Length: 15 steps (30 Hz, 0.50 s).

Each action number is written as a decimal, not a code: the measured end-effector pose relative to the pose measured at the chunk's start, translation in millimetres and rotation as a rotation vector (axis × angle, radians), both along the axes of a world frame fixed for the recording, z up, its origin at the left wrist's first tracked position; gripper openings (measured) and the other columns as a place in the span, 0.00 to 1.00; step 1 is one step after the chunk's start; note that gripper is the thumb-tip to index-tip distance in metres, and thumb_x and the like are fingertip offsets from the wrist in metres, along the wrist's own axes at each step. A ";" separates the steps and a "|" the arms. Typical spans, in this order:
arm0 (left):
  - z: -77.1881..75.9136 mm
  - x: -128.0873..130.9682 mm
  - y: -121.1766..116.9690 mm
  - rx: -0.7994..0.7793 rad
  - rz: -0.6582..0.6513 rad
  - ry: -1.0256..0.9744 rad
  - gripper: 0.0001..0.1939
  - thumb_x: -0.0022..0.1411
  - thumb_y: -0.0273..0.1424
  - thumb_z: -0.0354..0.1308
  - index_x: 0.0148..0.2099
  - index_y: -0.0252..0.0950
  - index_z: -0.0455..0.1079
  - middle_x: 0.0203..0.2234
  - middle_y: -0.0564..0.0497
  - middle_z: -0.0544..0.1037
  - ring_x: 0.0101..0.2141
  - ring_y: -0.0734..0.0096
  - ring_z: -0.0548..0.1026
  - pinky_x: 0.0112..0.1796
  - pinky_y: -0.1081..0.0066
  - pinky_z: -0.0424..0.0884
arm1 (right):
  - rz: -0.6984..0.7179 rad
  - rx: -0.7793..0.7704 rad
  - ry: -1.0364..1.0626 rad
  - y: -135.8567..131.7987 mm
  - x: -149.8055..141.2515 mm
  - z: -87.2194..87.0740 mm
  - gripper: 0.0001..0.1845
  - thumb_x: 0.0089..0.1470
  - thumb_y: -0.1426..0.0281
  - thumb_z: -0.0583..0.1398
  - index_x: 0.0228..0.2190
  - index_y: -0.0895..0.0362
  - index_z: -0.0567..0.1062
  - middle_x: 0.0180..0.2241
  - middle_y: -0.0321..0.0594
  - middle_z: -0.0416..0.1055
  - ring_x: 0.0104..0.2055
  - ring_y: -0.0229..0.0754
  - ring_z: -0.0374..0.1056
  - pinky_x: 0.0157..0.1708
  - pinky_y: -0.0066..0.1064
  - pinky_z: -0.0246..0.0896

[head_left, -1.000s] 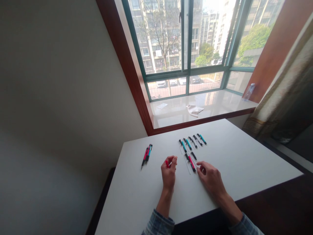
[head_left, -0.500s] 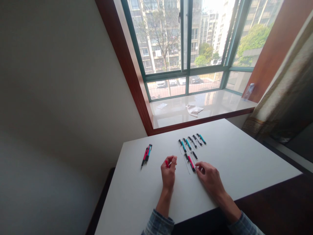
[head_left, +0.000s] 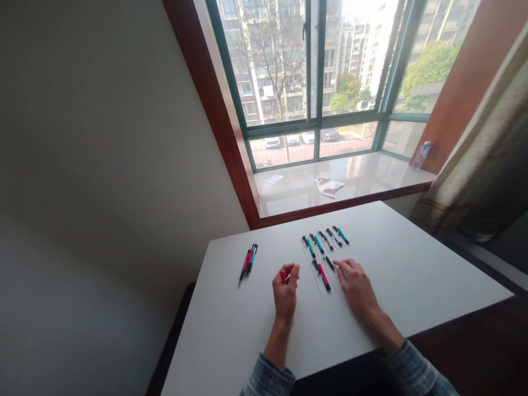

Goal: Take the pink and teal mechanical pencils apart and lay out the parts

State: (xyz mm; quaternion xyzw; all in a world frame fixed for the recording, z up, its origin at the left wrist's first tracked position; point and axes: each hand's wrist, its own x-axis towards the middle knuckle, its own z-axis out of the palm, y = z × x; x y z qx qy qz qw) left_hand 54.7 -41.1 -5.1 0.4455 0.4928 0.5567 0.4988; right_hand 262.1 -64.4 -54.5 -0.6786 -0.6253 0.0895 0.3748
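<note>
My left hand rests on the white table, fingers pinched round a small red pen part. My right hand lies beside it, fingers stretched toward a short black pen piece; whether the fingertips touch it I cannot tell. Just left of that hand lies a red-and-black pen with a clear strip beside it. Farther back is a row of teal and black pen parts. A bundle of assembled pens lies to the left.
Beyond the table runs a glossy windowsill with a crumpled white cloth, a small paper and a plastic bottle. A curtain hangs at the right. A bare wall stands at the left.
My right hand has slid forward, from beside the red-and-black pen's near end up toward the short black piece, and its fingers have straightened. My left hand has stayed put.
</note>
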 end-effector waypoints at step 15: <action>0.5 -0.3 -0.3 0.022 -0.004 0.029 0.20 0.58 0.48 0.66 0.35 0.34 0.75 0.23 0.56 0.68 0.21 0.80 0.58 0.22 0.77 0.56 | 0.005 -0.023 -0.011 -0.1 -4.5 1.0 0.21 0.64 0.71 0.50 0.52 0.54 0.78 0.43 0.45 0.74 0.42 0.46 0.72 0.44 0.37 0.66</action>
